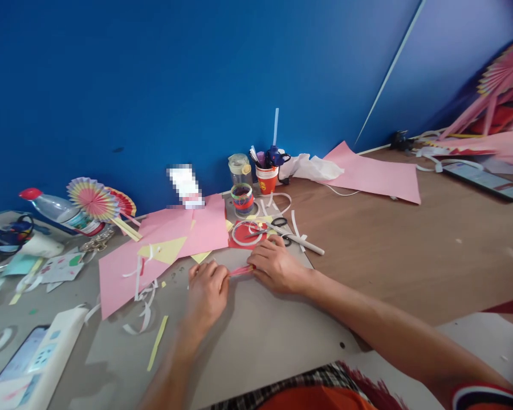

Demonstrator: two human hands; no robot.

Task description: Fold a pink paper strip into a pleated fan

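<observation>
Both of my hands rest on a grey mat (256, 330) and pinch the two ends of a thin pink paper strip (240, 271). My left hand (206, 290) has its fingers curled on the strip's left end. The strip's right end is gripped by my right hand (275, 265), fingers closed. Just beyond them lie scissors (268, 225), a red paper piece with a white ring (243, 233) and a white pen (304, 243). Large pink paper sheets (162, 245) with a yellow triangle (165, 249) lie to the left.
A red cup of pens (267, 177), a tape roll (241, 198) and a small jar (239, 167) stand by the blue wall. Paper fans (94, 200), a bottle (55, 208), white paper scraps (143, 307) and a phone (23, 359) sit left. Another pink sheet (374, 173) lies far right.
</observation>
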